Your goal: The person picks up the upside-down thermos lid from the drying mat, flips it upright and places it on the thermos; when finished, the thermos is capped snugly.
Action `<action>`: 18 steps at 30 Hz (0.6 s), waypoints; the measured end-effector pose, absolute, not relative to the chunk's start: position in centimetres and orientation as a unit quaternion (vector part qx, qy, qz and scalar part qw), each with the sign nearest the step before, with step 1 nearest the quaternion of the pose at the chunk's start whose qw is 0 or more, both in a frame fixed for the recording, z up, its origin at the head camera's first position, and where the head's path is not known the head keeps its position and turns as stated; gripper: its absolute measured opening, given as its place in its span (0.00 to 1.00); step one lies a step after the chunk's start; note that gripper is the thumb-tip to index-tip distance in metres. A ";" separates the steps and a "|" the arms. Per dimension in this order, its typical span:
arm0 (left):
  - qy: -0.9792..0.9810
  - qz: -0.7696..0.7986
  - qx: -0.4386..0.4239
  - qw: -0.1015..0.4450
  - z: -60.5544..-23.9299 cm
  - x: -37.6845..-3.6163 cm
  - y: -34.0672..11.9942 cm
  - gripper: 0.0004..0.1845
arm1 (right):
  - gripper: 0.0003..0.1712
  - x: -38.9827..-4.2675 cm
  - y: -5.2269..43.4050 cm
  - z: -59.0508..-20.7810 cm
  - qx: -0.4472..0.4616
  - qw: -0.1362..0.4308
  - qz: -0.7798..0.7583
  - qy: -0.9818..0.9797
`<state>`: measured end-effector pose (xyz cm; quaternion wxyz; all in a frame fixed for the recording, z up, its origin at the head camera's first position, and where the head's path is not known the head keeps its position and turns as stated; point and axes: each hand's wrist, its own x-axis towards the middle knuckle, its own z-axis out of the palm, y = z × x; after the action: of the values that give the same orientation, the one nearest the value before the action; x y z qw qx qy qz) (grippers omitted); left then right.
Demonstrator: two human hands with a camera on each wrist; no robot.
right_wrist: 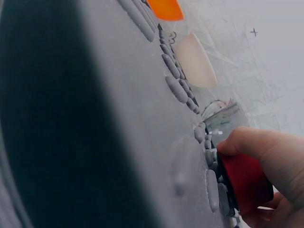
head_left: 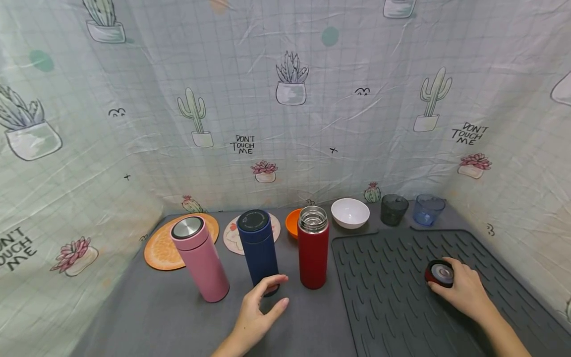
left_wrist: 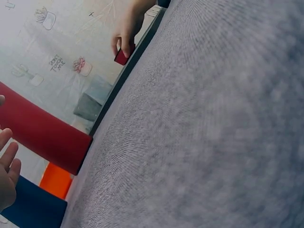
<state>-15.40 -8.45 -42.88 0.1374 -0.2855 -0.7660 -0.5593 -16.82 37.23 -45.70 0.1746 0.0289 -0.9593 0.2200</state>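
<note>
My right hand (head_left: 468, 291) grips a small red lid (right_wrist: 247, 183) low over the ridged dark mat, thumb on one side and fingers on the other. The lid's round grey face points up in the head view. My left hand (head_left: 255, 313) hovers with spread, lightly bent fingers in front of a dark blue thermos (head_left: 258, 253), overlapping its base. Nothing is in that hand. To its right stands an upright red thermos (head_left: 313, 258) without a lid, its steel mouth showing. A pink thermos (head_left: 202, 265) with a steel-topped lid stands at the left.
The dark drying mat (head_left: 379, 297) covers the table's right side. Along the back are an orange bowl (head_left: 292, 223), a white bowl (head_left: 350, 213), a dark glass (head_left: 394, 210) and a blue glass (head_left: 428, 210). An orange-slice placemat (head_left: 162, 248) and a pale round mat (head_left: 233, 238) lie behind the thermoses.
</note>
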 end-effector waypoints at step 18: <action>-0.755 -0.567 -0.305 0.127 -40.7 -14.4 -8.5 0.17 | 0.45 -16.1 31.2 -43.2 0.049 0.205 0.265 -0.941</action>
<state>-14.44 -8.47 -40.75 0.1265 -0.3046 -0.7550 -0.5667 -16.05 31.18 -43.19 0.2054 0.0494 -0.9407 0.2655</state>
